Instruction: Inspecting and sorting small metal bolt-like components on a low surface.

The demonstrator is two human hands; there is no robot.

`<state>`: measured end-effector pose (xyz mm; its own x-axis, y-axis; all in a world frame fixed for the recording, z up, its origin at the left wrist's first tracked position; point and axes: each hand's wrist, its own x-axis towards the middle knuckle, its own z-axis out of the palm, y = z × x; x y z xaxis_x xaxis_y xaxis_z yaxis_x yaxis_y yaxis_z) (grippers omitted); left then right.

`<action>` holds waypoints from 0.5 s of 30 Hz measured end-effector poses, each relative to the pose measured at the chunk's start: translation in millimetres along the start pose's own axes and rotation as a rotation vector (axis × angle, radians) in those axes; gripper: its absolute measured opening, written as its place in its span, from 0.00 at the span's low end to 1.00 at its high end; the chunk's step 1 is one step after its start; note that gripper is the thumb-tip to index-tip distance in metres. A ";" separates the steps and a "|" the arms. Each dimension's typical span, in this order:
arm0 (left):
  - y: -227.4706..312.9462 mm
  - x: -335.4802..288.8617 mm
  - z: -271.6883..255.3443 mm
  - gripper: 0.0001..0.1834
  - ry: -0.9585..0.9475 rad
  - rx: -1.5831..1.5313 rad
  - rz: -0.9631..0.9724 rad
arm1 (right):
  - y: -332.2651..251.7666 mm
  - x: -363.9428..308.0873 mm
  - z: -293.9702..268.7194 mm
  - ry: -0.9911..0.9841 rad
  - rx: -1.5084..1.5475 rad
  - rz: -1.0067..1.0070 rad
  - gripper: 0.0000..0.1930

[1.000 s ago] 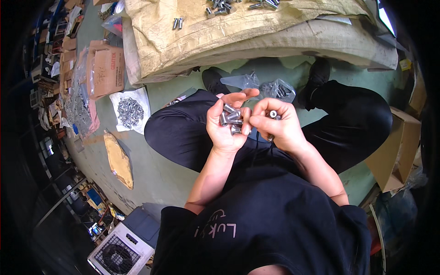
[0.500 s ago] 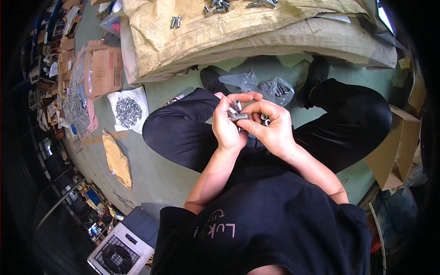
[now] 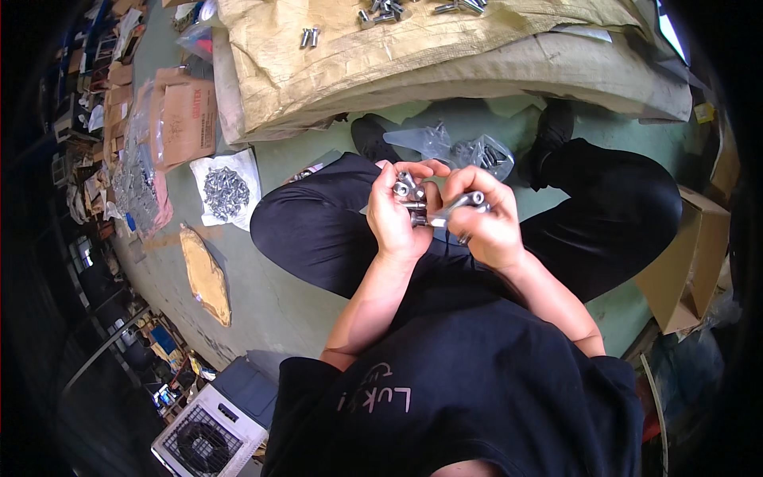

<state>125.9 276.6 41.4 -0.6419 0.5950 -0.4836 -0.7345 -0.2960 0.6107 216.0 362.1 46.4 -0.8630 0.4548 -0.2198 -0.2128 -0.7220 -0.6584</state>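
Observation:
My left hand (image 3: pixel 389 226) is cupped, with several shiny bolt-like metal pieces (image 3: pixel 408 184) lying in the palm and against the fingers. Close beside it, my right hand (image 3: pixel 499 230) has its fingers curled round a few more of these metal pieces (image 3: pixel 467 201), whose round hollow ends poke out. Its lower fingers are slightly smeared by motion. Both hands are above my lap, between my bent knees. A clear plastic bag (image 3: pixel 485 153) with similar metal pieces lies on the floor just beyond them.
Ahead stands a low surface covered with tan sacking (image 3: pixel 318 87), bearing loose bolts (image 3: pixel 308 37). To the left are a white sheet with a pile of small metal parts (image 3: pixel 226 193), a cardboard box (image 3: pixel 187 119) and a flat tan packet (image 3: pixel 205 274). An open carton (image 3: pixel 683 262) stands right.
My right hand has drawn slightly right, away from the left palm, and turned so the metal pieces in it show more. The left hand stays cupped, with its pieces more exposed.

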 end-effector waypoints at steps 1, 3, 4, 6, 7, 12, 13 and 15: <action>2.0 1.2 -5.6 0.23 -0.075 0.014 -0.006 | -1.3 3.3 -0.9 -0.056 0.295 0.022 0.08; 2.8 0.9 -8.4 0.24 -0.104 0.102 0.029 | -7.0 0.4 -4.5 -0.047 0.236 0.153 0.08; 0.9 0.2 -7.1 0.24 -0.103 0.102 0.030 | -5.1 -1.2 -5.2 -0.028 0.090 0.177 0.09; -4.4 -1.0 -1.0 0.25 -0.019 0.352 0.302 | 1.9 1.0 5.6 -0.003 -0.424 -0.109 0.12; -5.7 -2.3 4.4 0.25 0.012 0.400 0.381 | 1.4 0.3 11.6 0.049 -0.552 -0.175 0.12; -2.2 -5.6 5.2 0.25 -0.109 0.711 0.586 | 9.7 4.0 9.6 0.056 -0.740 -0.431 0.11; -1.4 -6.2 5.1 0.24 -0.132 0.734 0.595 | 10.5 4.2 8.0 0.030 -0.757 -0.491 0.11; -0.9 -6.9 5.5 0.23 -0.152 0.779 0.631 | 8.0 2.1 9.3 0.037 -0.758 -0.481 0.11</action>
<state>132.2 276.9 47.6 -0.7882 0.6036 0.1203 0.1121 -0.0515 0.9924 208.2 352.4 47.4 -0.7402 0.6456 0.1881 -0.1767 0.0831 -0.9808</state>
